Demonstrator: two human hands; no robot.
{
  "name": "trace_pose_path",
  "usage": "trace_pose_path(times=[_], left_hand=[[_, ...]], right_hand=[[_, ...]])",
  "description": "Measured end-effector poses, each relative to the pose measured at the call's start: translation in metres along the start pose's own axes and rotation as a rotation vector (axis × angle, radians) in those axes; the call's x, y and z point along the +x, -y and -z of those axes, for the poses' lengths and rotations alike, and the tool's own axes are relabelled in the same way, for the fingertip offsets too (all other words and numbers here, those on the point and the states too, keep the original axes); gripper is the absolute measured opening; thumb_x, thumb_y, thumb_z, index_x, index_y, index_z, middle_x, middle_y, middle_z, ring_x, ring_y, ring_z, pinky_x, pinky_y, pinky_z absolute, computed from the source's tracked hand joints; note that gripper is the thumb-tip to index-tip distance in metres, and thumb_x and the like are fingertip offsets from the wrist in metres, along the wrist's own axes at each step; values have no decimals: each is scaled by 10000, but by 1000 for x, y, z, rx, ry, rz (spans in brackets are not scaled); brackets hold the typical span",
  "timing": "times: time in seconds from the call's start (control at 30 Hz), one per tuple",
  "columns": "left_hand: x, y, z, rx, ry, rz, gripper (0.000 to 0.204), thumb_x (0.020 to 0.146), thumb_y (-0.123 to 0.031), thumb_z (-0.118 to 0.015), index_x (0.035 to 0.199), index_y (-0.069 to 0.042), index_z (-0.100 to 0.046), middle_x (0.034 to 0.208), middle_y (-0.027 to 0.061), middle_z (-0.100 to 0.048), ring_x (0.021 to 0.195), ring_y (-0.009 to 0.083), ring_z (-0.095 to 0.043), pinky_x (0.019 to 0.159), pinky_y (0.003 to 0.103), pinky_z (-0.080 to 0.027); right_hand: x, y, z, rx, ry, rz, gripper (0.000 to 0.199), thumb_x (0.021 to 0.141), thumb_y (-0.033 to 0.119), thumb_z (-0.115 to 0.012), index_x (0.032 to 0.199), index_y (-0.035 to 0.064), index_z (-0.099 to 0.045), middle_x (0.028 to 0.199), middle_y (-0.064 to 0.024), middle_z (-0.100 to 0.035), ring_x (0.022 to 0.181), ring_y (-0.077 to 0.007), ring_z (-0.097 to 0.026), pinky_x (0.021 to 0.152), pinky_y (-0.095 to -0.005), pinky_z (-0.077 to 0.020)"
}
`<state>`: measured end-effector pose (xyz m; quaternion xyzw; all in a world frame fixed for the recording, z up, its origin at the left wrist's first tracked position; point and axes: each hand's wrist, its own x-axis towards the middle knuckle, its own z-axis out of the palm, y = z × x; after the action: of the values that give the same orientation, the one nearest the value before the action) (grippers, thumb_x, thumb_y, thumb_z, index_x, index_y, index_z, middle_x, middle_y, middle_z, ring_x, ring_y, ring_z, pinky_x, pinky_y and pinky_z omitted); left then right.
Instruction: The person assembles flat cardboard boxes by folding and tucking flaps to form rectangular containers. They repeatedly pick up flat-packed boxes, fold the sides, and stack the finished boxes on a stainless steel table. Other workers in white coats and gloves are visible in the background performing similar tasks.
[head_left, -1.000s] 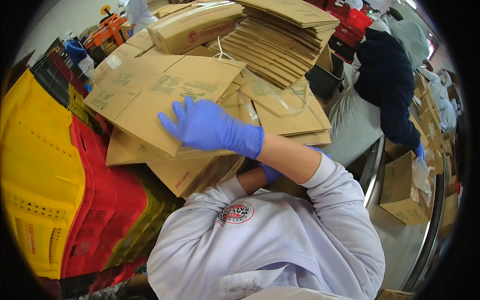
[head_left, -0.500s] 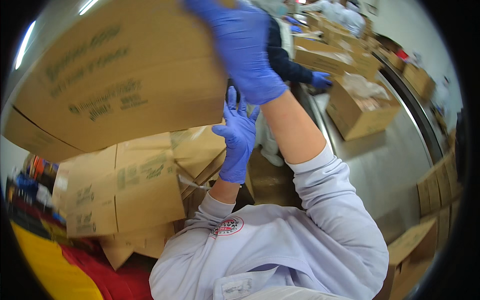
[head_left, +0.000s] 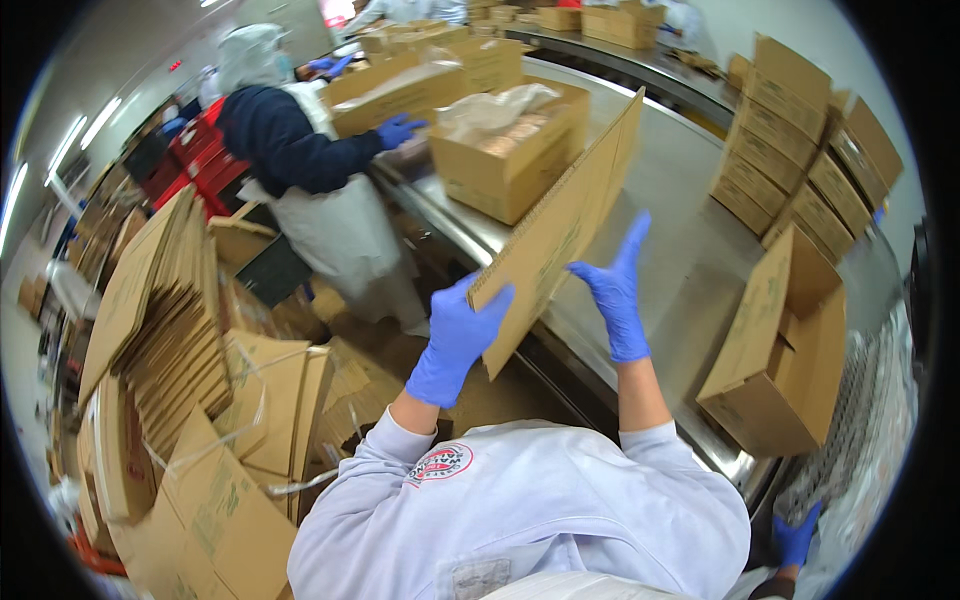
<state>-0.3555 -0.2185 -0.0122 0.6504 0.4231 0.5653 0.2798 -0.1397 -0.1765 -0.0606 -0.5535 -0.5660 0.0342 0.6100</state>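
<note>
A flattened cardboard box [head_left: 570, 225] stands on edge in front of me, tilted, partly over the metal table. My left hand [head_left: 452, 335], in a blue glove, is closed round its near lower edge, the thumb on the face toward me. On the other side my right hand [head_left: 618, 298], also gloved in blue, is open with fingers stretched upward. Its thumb is close to the board; whether it touches I cannot tell. Behind the flattened box sits an open carton [head_left: 500, 185] with a clear plastic liner and pale contents.
The metal table [head_left: 665, 250] runs away from me. An open carton [head_left: 770, 375] lies on its right, near stacked cartons [head_left: 765, 150]. Flattened boxes [head_left: 185, 340] lean in a pile at left. A co-worker [head_left: 310, 150] stands beyond; another person's gloved hand [head_left: 797, 535] shows lower right.
The flattened box has come down from high on the left to the table's edge. My right hand has let go of it, and my left hand now grips it. The view has turned.
</note>
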Motion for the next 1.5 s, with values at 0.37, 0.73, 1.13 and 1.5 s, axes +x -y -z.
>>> trace_pose_path(times=[0.37, 0.73, 1.13, 1.5], left_hand=[[77, -33, -55, -500, 486, -607, 218, 791, -177, -539, 866, -41, -692, 877, 122, -659, 805, 212, -634, 972, 366, -367], [109, -45, -153, 1059, 1346, -707, 232, 858, -239, -445, 969, -85, -578, 659, 88, -608, 709, 263, -614, 706, 392, -453], [196, -32, -372, 759, 742, -950, 654, 651, -27, -611, 1259, -107, -383, 1219, 136, -456, 1241, 275, -340, 1048, 449, -249], [292, 7, -225, 682, 129, -966, 213, 872, -178, -441, 891, -57, -615, 779, 113, -624, 679, 299, -601, 607, 391, -466]], right_hand=[[60, 48, 25, -183, 479, 416, 1106, 429, 539, -744, 1368, 181, -283, 1435, -38, -245, 1337, -267, -179, 1010, -618, -126], [74, 0, 135, -199, 176, 470, 547, 373, 637, -647, 525, 130, -508, 541, -5, -436, 576, -214, -454, 624, -331, -330], [76, 1, 132, -294, 329, 598, 547, 488, 648, -657, 569, 122, -532, 532, -36, -451, 569, -238, -462, 614, -349, -337], [107, -30, 41, -471, 691, 391, 530, 592, 576, -654, 548, 62, -531, 552, -97, -502, 596, -283, -520, 509, -374, -380]])
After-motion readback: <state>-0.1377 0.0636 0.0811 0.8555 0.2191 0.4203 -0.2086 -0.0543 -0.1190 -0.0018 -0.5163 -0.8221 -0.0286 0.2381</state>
